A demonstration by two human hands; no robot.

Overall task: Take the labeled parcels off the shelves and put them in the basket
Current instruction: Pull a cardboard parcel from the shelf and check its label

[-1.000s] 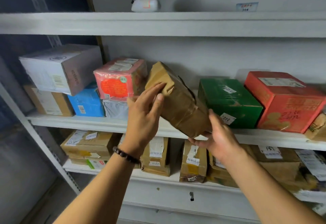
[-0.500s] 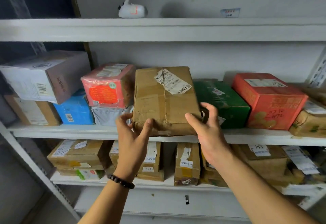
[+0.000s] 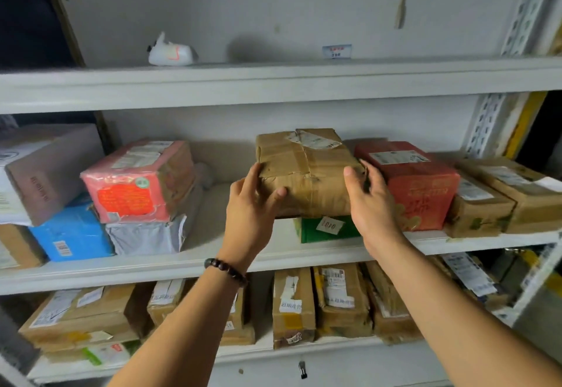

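Observation:
A brown taped parcel (image 3: 307,170) with a white label on top lies on a green box (image 3: 325,230) on the middle shelf (image 3: 152,268). My left hand (image 3: 252,201) grips its left front corner, thumb on the front face. My right hand (image 3: 368,201) holds its right side, fingers slipped between the parcel and a red box (image 3: 416,179). No basket is in view.
Left on the same shelf are a pink box (image 3: 137,182), a blue box (image 3: 70,234), a grey bag (image 3: 146,234) and a large pale box (image 3: 39,167). Brown parcels (image 3: 517,191) sit at the right. Several labeled parcels (image 3: 292,304) fill the lower shelf. A white toy (image 3: 170,53) sits above.
The brown parcel went from tilted in my hands to flat, then moved right and now lies on top of the green box. The view has shifted up and right.

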